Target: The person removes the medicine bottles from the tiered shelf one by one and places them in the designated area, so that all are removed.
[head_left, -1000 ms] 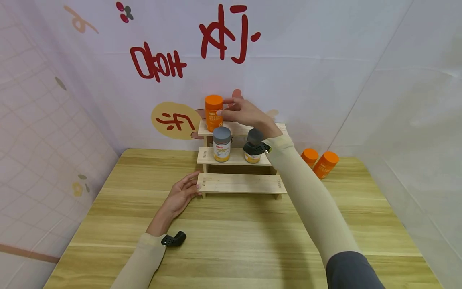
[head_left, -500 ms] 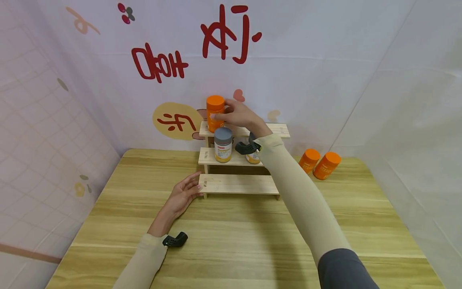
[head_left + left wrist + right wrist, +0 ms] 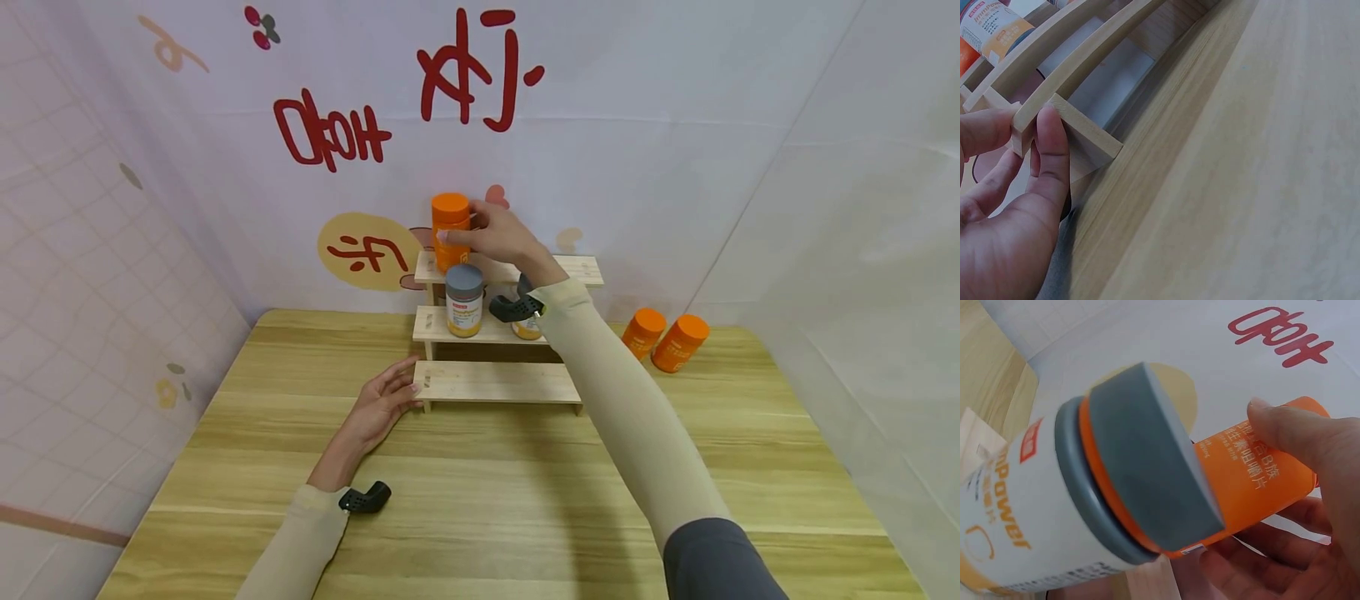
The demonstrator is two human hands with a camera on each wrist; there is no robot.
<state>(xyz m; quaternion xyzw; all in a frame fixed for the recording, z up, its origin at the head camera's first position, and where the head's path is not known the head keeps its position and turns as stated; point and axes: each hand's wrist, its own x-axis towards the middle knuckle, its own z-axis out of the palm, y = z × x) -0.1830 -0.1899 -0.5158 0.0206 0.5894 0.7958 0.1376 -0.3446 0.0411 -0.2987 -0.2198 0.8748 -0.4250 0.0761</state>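
On the top step of a three-tier wooden display stand, an orange pill bottle is held by my right hand. The right wrist view shows the thumb across its label and the fingers curled around its other side. My left hand pinches the left end of the lowest step, thumb on one side and fingertips on the other, as the left wrist view shows. A white bottle with a grey cap stands on the middle step, below the orange one. Another grey-capped bottle there is partly hidden by my right wrist.
Two more orange bottles stand on the wooden table to the right of the stand, partly behind my right forearm. A white fabric backdrop with red lettering rises behind the stand and along the sides.
My right hand has closed around the orange bottle from its right side. The bottle has since risen slightly and shifted a little right. My left hand stays at the stand.
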